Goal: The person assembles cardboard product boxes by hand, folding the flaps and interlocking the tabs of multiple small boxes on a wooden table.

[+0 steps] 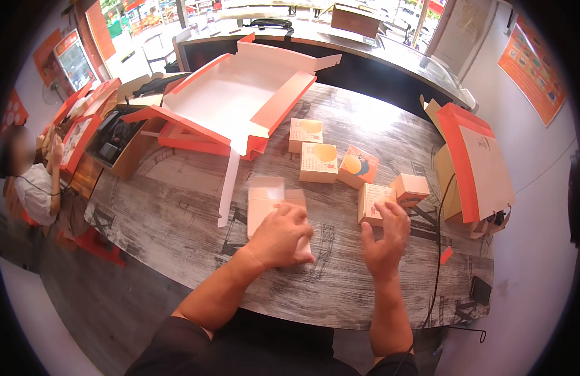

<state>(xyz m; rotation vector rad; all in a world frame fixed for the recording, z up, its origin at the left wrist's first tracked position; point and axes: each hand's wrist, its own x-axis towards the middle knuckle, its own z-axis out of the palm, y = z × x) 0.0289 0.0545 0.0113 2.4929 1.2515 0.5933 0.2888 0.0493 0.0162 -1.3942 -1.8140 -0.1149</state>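
My left hand (pixel 280 235) is closed over a small pale carton (pixel 262 207), its flaps folded out at the far end. My palm and fingers cover the carton's near part. To the right, my right hand (pixel 387 238) has its fingers apart at the near side of a small printed box (pixel 376 195); its fingertips overlap the box, but a grip on it does not show. Against that box's right side stands another small box (pixel 410 189). Farther back sit more printed boxes: one with a yellow circle (pixel 319 161), one behind it (pixel 306 133), and a turned one (pixel 359 166).
A large red-and-white box (pixel 233 94) lies opened out at the back left. Another red-edged carton (pixel 472 163) stands on the right, with a black cable (pixel 438 263) running near it. A red scrap (pixel 446 255) lies on the table (pixel 164 219). At far left sits another person (pixel 36 191).
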